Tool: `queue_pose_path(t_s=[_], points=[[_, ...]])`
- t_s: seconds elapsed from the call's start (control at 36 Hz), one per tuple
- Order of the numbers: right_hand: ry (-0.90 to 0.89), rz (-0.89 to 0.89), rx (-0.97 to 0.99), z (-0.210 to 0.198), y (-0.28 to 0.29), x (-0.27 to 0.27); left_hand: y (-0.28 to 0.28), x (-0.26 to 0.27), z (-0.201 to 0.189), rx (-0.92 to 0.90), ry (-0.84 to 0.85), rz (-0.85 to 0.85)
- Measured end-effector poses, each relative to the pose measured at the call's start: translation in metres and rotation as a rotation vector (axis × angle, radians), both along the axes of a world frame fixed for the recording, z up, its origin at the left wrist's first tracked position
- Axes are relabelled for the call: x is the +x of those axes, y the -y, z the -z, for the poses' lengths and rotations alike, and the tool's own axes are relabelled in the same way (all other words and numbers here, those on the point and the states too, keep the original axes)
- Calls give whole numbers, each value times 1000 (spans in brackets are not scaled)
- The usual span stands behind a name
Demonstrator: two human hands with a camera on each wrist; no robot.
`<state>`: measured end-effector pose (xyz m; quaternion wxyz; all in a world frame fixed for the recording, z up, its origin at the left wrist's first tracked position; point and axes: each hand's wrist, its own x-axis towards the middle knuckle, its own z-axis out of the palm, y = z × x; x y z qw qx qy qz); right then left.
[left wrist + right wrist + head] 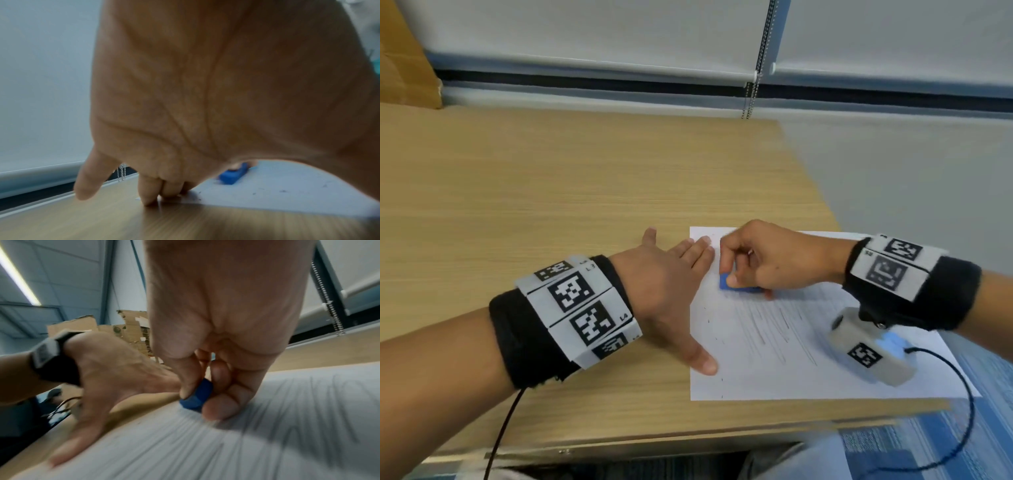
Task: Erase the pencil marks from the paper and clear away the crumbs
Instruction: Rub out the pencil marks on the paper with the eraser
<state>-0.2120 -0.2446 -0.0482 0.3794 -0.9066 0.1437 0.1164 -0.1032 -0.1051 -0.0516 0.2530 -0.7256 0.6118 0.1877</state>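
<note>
A white sheet of paper (pixel 808 363) with grey pencil strokes (pixel 767 325) lies at the right end of the wooden desk (pixel 551 192). My right hand (pixel 767 260) pinches a blue eraser (pixel 732 284) between thumb and fingers and presses it on the sheet's upper left part. In the right wrist view the blue eraser (pixel 197 395) sits on the paper (pixel 267 443) among blurred strokes. My left hand (pixel 671 291) lies flat with spread fingers on the sheet's left edge. Small dark crumbs (pixel 283 190) dot the paper (pixel 298 194) near the eraser (pixel 233 175).
The desk's right edge runs just past the paper, with blue carpet (pixel 989 394) below. A window blind with a bead chain (pixel 751 96) lines the far wall. Cardboard (pixel 404 58) leans at the back left. Cables trail from both wristbands.
</note>
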Motion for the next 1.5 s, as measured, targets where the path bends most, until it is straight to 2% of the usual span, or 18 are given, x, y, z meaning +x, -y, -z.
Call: queue_pose_path(t_s=[0.11, 0.28, 0.44, 0.56, 0.61, 0.72, 0.78, 0.92, 1.03, 1.11, 1.25, 1.39, 1.5], points=[[-123, -129, 57, -2, -10, -15, 1, 0, -1, 7, -11, -4], [18, 20, -60, 1, -2, -16, 0, 2, 3, -7, -11, 8], [-128, -181, 36, -5, -16, -28, 2, -2, -2, 38, 19, 6], [-29, -43, -91, -4, -10, -20, 1, -2, -2, 31, 17, -1], [-8, -22, -70, -3, -11, -24, 1, -2, -2, 37, 18, -5], [-129, -195, 46, -4, -24, -39, 3, -4, -3, 52, 29, 0], [-172, -225, 45, -6, -27, -38, 3, -3, -2, 51, 34, 2], [-49, -84, -69, -4, -18, -29, 2, -2, -2, 53, 33, 1], [-96, -180, 38, -2, -26, -42, 3, -3, -5, 68, 25, -11], [-138, -226, 12, -4, -29, -40, 3, -5, -5, 73, 29, -11], [-22, -97, -56, -4, -20, -30, 3, -5, -6, 81, 31, -13], [-180, -241, 92, -4, -30, -47, 3, -6, -7, 92, 33, -20], [-86, -105, -17, -3, -19, -40, 3, -5, -7, 79, 33, -12]])
